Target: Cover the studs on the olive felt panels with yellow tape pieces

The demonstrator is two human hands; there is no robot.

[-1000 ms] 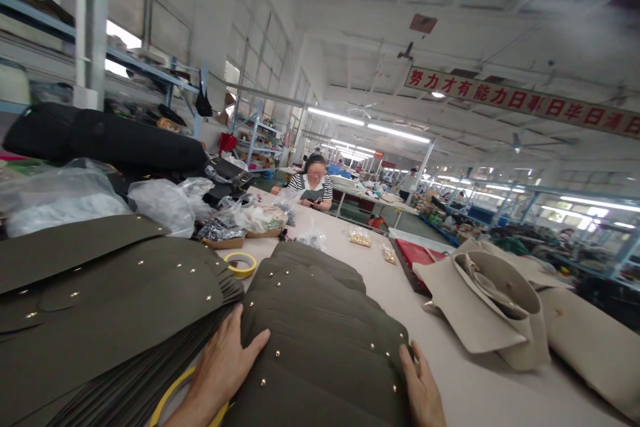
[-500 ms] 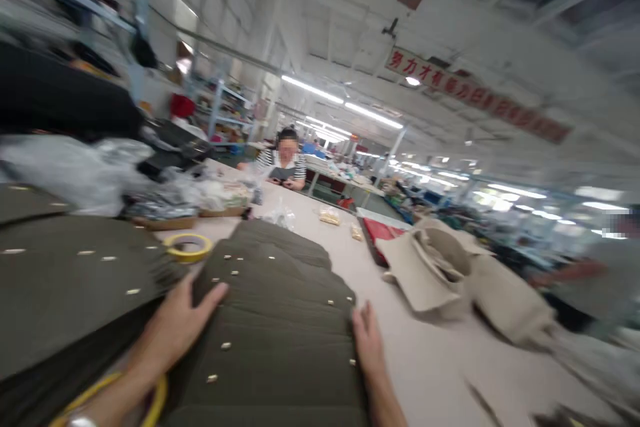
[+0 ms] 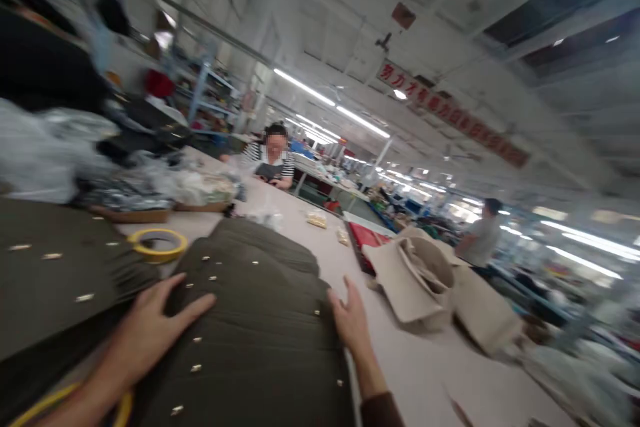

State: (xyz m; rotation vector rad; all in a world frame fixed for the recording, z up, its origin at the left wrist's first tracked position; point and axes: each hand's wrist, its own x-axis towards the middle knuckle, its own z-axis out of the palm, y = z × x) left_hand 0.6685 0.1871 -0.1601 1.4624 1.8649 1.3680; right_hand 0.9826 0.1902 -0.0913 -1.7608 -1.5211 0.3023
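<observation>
In the head view a stack of dark olive fabric panels [image 3: 260, 333] lies in front of me, dotted with several small gold-coloured metal pieces. At its left edge is my left hand [image 3: 155, 323], thumb spread away from the fingers, touching the fabric. My right hand [image 3: 351, 320] rests along the opposite edge with its fingers stretched out. Neither hand grips anything. Another pile of olive fabric [image 3: 45, 300], also bearing gold pieces, spreads out on the left. Beyond my left hand sits a yellow tape roll [image 3: 159, 255]; a second yellow ring [image 3: 125, 407] is partly hidden under my left forearm.
Beige fabric pieces [image 3: 410, 280] lie on the table [image 3: 400, 367] to the right, beside a red item [image 3: 367, 237]. Small bags of gold parts [image 3: 317, 219] are farther back. Boxes with plastic bags [image 3: 125, 213] stand left. A person [image 3: 275, 157] sits at the far end; another person [image 3: 483, 237] is farther right.
My view has shifted, so the table and stack appear farther left. My right hand's fingers have spread somewhat at the stack's edge. The person on the right appears farther into view.
</observation>
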